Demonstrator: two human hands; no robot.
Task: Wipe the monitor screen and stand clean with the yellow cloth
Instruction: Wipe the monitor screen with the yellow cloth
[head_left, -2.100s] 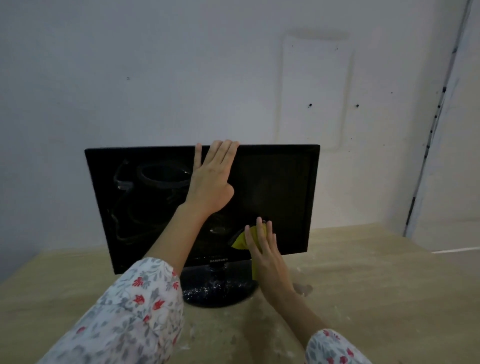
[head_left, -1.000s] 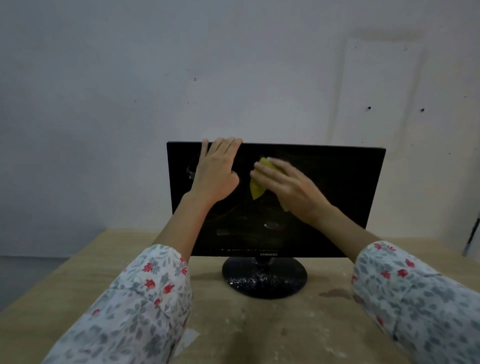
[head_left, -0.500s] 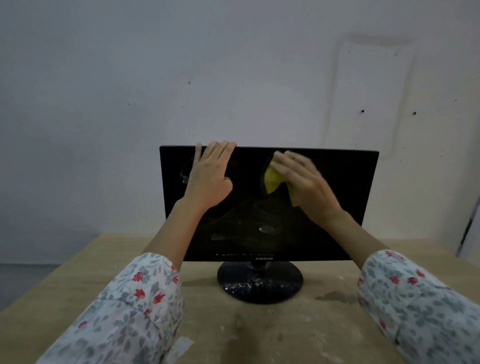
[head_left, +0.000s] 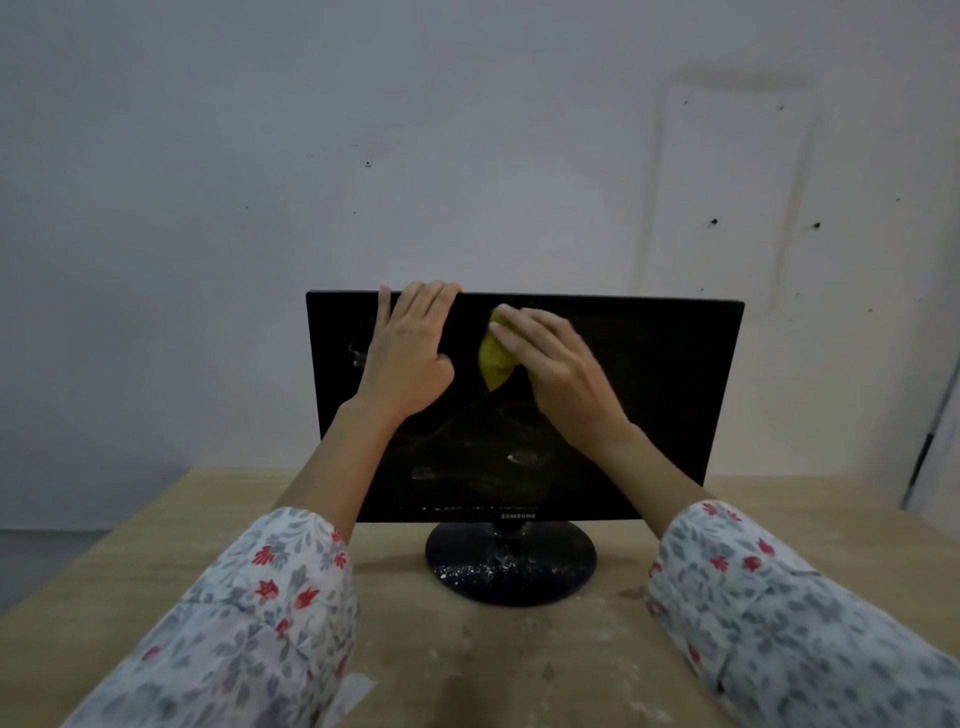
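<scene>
One monitor (head_left: 649, 395) stands centre frame on the table (head_left: 130, 561), long axis left-right; one speckled stand (head_left: 511, 569) sits below. Left hand (head_left: 410, 353), fingers straight, braces the top edge. Right hand (head_left: 558, 369) presses one yellow cloth (head_left: 493, 361) flat, upper centre; unwiped screen lies rightward and below.

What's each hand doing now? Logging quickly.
Left hand: open, fingers over the monitor top edge.
Right hand: open, pressing the yellow cloth to the screen.
</scene>
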